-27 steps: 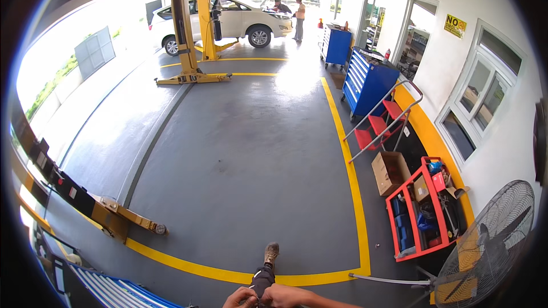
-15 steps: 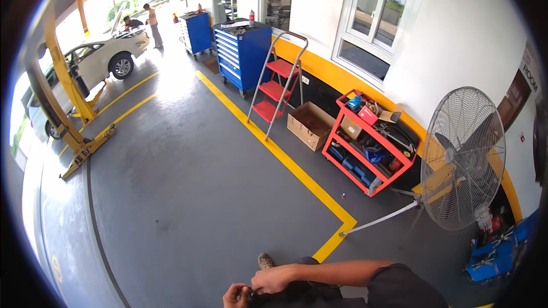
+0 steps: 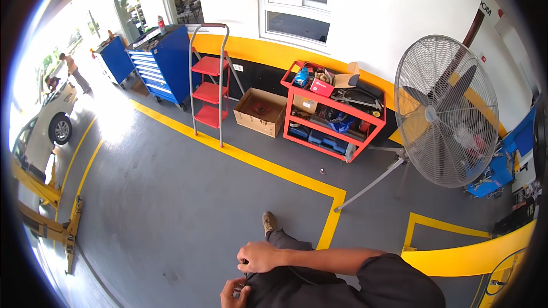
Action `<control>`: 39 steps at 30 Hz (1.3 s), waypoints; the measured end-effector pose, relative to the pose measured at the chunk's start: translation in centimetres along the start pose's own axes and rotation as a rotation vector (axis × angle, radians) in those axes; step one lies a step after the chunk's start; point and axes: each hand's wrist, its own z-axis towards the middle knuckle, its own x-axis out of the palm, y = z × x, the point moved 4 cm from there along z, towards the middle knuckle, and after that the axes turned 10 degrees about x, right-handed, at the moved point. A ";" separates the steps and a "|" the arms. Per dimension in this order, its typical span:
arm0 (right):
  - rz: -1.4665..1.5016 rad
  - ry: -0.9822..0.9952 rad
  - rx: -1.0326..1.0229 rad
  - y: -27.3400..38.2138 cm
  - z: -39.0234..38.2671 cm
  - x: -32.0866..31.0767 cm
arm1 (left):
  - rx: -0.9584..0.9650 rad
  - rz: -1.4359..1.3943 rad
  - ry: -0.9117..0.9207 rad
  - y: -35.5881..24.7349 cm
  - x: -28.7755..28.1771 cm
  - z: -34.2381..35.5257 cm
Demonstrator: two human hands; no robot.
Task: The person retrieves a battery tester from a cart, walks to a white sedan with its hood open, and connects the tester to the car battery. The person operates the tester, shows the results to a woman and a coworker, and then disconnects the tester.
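Both hands are low in the picture, in front of my dark clothing. My right hand is closed in a loose fist, with a small dark bit showing at its fingers that is too small to name. Just below it and nearer to me, my left hand has its fingers curled, thumb against fingertips. Whatever it may pinch is hidden. A small gap lies between the hands. Beyond them, one shoe stands on the grey floor.
Ahead are a red tool cart, a cardboard box, a red step ladder and a blue tool cabinet. A large fan stands right, one leg reaching onto the floor. A car and two people are far left.
My view has swung to the right, so the cart, ladder and fan sit further left. My right hand has lifted slightly apart from the left hand.
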 end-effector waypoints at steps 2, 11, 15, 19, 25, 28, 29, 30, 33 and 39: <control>-0.007 -0.044 0.045 -2.2 3.2 -4.2 | -0.065 0.166 0.085 2.3 -0.7 3.7; 0.292 0.266 0.208 -14.7 8.6 -18.2 | 0.271 0.599 -0.031 -0.5 0.1 21.1; 0.657 0.418 0.274 -19.6 7.7 -19.6 | 0.444 0.481 0.104 -2.6 2.5 29.6; 0.864 0.179 0.422 -20.0 5.8 -24.1 | 0.634 0.390 0.282 -2.4 5.5 39.0; 0.892 -0.065 0.506 -22.3 11.8 -29.1 | 0.290 0.178 0.234 0.6 2.9 52.1; 0.843 -0.326 0.551 -21.6 12.2 -33.9 | -0.038 0.099 -0.006 3.6 -2.8 53.1; 0.795 -0.269 0.661 -22.2 11.8 -34.2 | -0.117 0.086 -0.083 5.3 -4.5 52.5; 0.745 -0.201 0.685 -22.3 11.4 -34.6 | -0.016 0.260 -0.012 8.6 -6.6 50.8; 0.756 -0.057 0.738 -21.1 9.6 -34.7 | -0.076 0.517 0.127 12.6 -8.8 49.6; 1.646 -0.303 0.703 -22.9 8.0 -37.8 | -0.531 0.508 0.358 12.3 -3.5 57.3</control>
